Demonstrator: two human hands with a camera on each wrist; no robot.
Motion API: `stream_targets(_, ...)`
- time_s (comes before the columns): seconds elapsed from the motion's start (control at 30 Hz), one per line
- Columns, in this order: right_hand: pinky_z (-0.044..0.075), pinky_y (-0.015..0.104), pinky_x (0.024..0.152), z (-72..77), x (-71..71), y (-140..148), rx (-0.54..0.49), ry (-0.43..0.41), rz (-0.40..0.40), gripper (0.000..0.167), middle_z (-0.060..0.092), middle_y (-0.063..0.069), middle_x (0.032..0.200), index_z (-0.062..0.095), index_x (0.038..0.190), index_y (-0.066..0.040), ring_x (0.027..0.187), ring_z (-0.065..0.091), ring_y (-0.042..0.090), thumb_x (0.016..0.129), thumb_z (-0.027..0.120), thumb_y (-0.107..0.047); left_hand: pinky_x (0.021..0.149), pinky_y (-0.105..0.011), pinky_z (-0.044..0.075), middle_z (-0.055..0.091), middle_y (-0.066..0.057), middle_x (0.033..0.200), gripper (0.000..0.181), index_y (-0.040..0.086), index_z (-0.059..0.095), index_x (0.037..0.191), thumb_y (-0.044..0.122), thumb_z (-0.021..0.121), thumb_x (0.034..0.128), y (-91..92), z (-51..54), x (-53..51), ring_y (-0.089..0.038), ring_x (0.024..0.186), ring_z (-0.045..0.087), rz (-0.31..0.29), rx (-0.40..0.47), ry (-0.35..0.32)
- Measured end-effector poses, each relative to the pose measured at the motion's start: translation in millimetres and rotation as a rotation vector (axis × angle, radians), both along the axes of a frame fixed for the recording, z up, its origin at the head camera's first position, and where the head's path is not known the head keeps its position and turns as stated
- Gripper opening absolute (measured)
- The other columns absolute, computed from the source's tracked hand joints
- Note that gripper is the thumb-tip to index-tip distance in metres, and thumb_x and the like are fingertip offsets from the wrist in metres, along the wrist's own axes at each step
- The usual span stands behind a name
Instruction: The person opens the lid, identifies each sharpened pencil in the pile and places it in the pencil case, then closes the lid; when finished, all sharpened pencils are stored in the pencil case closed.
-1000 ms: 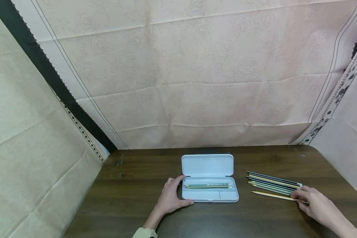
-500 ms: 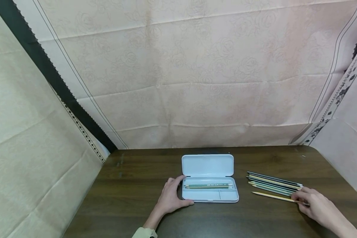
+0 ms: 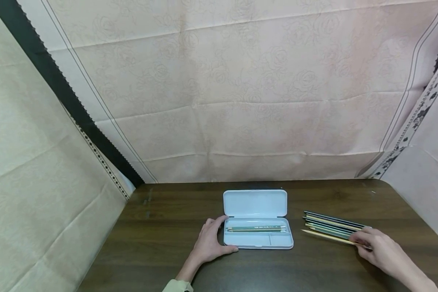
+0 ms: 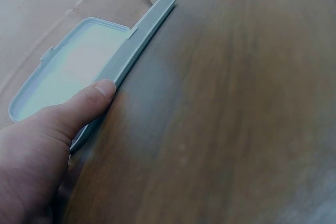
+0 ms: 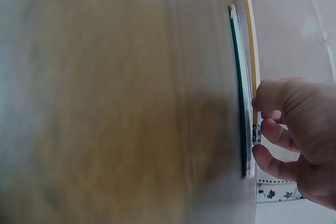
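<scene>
On the table lies a light blue pencil case (image 3: 255,243), its lid (image 3: 255,203) tipped back, with green pencils (image 3: 256,229) in its long compartment. My left hand (image 3: 209,243) holds the case's left end, the thumb (image 4: 94,100) along the front edge in the left wrist view. My right hand (image 3: 385,253) pinches a yellow pencil (image 3: 326,236) near its eraser end, its point toward the case. In the right wrist view the yellow pencil (image 5: 251,40) is above the tabletop, beside a green one (image 5: 240,87). Behind it lie several dark and green pencils (image 3: 332,221).
The brown wooden table (image 3: 270,269) reaches back to a pale patterned cloth (image 3: 241,101) hanging behind it. More cloth hangs at the left (image 3: 40,170) and right (image 3: 430,174) sides.
My right hand has moved slightly left and up in the head view with the yellow pencil, whose tip is now nearer the case. My left hand and the case look unmoved.
</scene>
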State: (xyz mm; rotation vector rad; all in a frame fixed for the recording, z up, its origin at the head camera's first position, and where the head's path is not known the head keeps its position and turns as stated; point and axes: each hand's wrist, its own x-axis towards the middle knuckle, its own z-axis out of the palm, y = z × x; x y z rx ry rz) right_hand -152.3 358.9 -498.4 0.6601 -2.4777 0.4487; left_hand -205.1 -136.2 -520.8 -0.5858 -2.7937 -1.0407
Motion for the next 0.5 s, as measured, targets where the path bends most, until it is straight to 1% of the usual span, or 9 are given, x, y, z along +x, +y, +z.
stream_targets(0.23,0.04,0.02,0.057,4.4,-9.9,-19,-0.014,0.034,0.063,0.045,0.055,-0.02,0.083,0.069,0.083,-0.026,0.07,0.054,0.0,0.054,0.083,0.006,0.083,-0.041,0.042,0.056,0.003,0.118,0.096,0.022,0.05,0.144,0.065,0.084,0.066,-0.4,-0.2,-0.1,-0.016,0.103,0.046,0.001,0.001,-0.002)
stream_targets(0.43,0.042,0.024,0.054,8.0,-17.3,-36,-0.018,0.03,0.094,0.042,0.054,-0.02,0.083,0.069,0.085,-0.024,0.069,0.052,-0.001,0.057,0.081,0.006,0.084,-0.041,0.042,0.056,0.002,0.12,0.096,0.022,0.049,0.144,0.066,0.084,0.0665,-0.2,-0.1,-0.2,-0.016,0.103,0.046,-0.003,0.002,-0.003)
stream_targets(0.47,0.041,0.025,0.054,8.7,-18.4,-39,-0.014,0.03,0.103,0.039,0.054,-0.019,0.082,0.069,0.085,-0.023,0.069,0.051,-0.001,0.06,0.08,0.005,0.084,-0.041,0.042,0.056,0.002,0.12,0.096,0.022,0.049,0.144,0.066,0.084,0.0666,-0.1,0.0,-0.1,-0.016,0.103,0.045,-0.003,0.002,-0.006)
stream_targets(0.5,0.041,0.025,0.054,9.4,-19.6,-42,-0.012,0.031,0.108,0.039,0.053,-0.018,0.081,0.07,0.085,-0.023,0.069,0.05,-0.001,0.06,0.08,0.005,0.084,-0.041,0.042,0.056,0.002,0.12,0.096,0.022,0.049,0.144,0.066,0.084,0.0666,-0.1,0.2,-0.1,-0.016,0.103,0.045,-0.003,0.001,-0.007)
